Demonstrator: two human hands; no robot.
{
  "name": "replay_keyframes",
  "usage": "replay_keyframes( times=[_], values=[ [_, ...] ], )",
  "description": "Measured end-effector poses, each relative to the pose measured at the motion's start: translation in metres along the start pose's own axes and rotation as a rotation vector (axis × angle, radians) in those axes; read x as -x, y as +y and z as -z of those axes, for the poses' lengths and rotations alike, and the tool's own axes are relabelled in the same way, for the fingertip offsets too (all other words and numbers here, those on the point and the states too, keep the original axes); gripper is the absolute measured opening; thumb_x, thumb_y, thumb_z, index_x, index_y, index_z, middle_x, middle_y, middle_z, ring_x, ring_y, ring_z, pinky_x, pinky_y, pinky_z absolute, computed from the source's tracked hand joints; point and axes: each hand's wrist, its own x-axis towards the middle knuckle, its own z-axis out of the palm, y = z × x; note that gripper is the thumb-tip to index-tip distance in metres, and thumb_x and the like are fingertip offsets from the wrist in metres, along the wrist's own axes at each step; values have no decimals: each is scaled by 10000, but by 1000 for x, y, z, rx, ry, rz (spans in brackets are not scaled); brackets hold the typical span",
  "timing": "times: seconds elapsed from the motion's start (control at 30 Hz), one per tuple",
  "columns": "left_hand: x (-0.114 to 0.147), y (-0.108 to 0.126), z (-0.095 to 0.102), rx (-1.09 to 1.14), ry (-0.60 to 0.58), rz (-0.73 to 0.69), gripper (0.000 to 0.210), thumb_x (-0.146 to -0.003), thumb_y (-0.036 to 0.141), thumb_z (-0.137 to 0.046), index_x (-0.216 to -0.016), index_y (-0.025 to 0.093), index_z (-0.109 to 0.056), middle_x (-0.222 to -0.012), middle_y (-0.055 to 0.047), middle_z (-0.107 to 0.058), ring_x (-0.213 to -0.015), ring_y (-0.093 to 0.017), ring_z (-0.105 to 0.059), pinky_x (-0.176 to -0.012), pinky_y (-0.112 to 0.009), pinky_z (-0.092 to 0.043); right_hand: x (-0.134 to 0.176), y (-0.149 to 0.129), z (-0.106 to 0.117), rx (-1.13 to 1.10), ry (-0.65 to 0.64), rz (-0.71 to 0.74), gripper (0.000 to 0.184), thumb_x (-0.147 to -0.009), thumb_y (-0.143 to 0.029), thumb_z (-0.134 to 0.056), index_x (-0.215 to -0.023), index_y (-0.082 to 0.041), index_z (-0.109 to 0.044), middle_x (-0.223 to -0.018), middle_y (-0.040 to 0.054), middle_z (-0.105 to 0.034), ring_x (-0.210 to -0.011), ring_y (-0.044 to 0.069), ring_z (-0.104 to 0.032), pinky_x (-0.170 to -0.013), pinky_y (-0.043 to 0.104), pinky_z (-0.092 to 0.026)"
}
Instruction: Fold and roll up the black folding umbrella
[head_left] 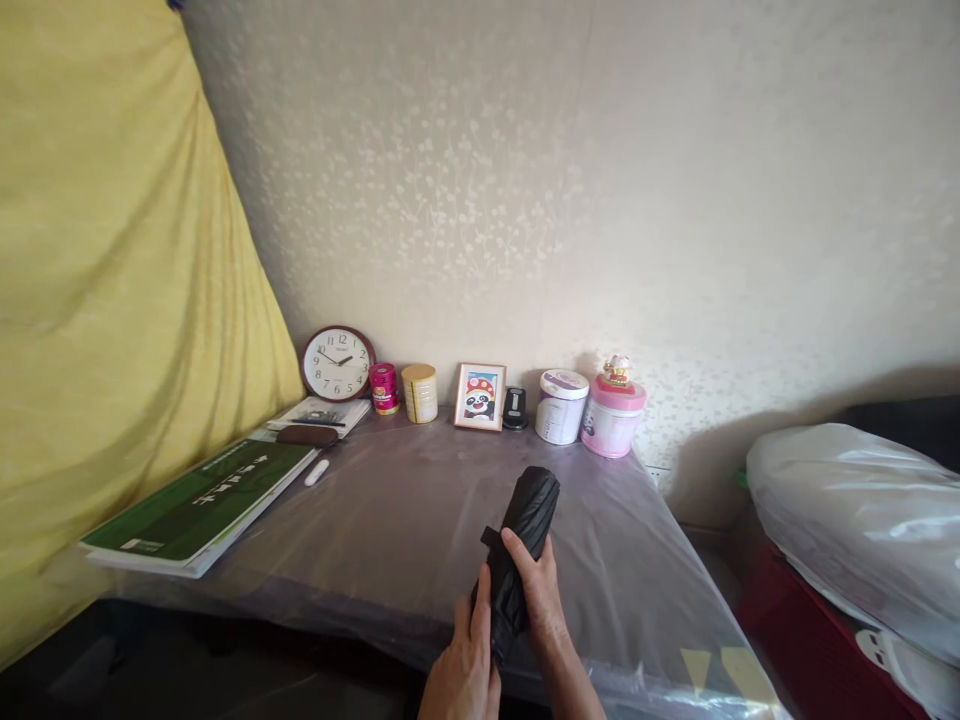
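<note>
A black folding umbrella [534, 505], rolled up, is held tilted over the front part of the table, its far end pointing away and slightly right. My right hand [544, 600] wraps round its middle from the right, thumb across the top. My left hand [469, 645] grips the near part from the left, fingers along its side. A short black strap end [489, 538] sticks out on the umbrella's left side. The umbrella's near end is partly hidden between my hands.
Along the wall stand a round clock [339, 364], a pink tin [384, 390], a yellow tin [420, 394], a framed panda picture [480, 398] and two tubs, a lucky cat figurine [617, 372] on one. A green book [202, 500] lies left; a bulging plastic bag [855, 530] sits right.
</note>
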Motion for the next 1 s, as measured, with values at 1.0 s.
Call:
replay_keyframes(
  times=[1.0],
  values=[
    [-40, -8, -3, -461, 124, -29, 740, -809, 136, -487, -1397, 327, -80, -1338, -115, -423, -898, -212, -638, -773, -328, -511, -34, 18, 39, 758, -306, 693, 226, -868, -310, -463, -1023, -241, -613, -1007, 58, -533, -938, 163, -562, -833, 273, -460]
  ],
)
